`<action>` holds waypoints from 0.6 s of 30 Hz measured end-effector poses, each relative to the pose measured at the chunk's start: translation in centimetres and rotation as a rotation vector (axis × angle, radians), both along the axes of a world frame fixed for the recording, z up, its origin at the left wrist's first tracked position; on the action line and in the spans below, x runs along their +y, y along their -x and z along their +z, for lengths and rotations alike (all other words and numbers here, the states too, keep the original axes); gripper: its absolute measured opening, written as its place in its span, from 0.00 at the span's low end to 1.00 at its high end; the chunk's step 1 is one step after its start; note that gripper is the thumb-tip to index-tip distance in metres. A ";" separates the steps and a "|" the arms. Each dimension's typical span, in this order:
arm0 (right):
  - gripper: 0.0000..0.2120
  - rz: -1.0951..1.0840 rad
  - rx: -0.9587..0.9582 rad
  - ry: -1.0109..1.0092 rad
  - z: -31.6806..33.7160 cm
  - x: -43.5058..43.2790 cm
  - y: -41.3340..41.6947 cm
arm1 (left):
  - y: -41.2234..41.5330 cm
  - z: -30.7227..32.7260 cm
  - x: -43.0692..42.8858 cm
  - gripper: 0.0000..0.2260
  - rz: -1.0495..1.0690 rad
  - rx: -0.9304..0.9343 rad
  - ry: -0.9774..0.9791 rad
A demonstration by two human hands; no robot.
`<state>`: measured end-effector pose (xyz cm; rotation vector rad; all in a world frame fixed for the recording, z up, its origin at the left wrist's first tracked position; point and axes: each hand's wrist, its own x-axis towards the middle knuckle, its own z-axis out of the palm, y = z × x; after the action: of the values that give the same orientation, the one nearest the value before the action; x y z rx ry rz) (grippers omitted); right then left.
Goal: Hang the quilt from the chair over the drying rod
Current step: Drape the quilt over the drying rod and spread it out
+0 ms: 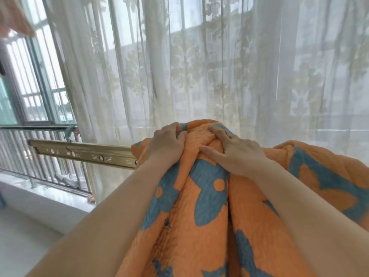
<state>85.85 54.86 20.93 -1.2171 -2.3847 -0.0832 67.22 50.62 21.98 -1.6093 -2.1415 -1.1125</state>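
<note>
I have both hands up on the quilt, which is bunched into a hump over the right end of the gold drying rod. My left hand clutches a fold at the top of the hump, fingers curled over its far side. My right hand lies just beside it with fingers spread and pressing into the fabric, thumb tucked under a ridge; it is gripping loosely at most. I judge that both sit at the crest so I can push the bulk over the rod and spread it along toward the bare left end.

The quilt is orange with large blue-grey leaf or petal shapes and orange dots, finely stitched, thick and soft. It falls toward me in deep folds, and more of it is heaped at the right, in front of the sheer curtain.
</note>
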 end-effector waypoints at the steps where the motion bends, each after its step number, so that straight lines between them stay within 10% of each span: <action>1: 0.39 -0.005 -0.011 -0.021 -0.1 0.3 0.0 | 0.2 -1.1 -0.7 0.24 0.020 0.000 -0.039; 12: 0.35 0.013 -0.020 -0.025 -0.4 1.9 1.6 | -5.3 -10.7 -4.9 0.65 0.102 -0.118 0.153; 18: 0.26 0.055 0.013 0.023 0.0 1.8 1.7 | -6.2 -13.0 -3.6 0.55 0.187 -0.087 -0.036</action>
<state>84.19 56.69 20.95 -1.1580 -2.4123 -0.0304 73.40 47.03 8.98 -1.3359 -2.2587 -1.1732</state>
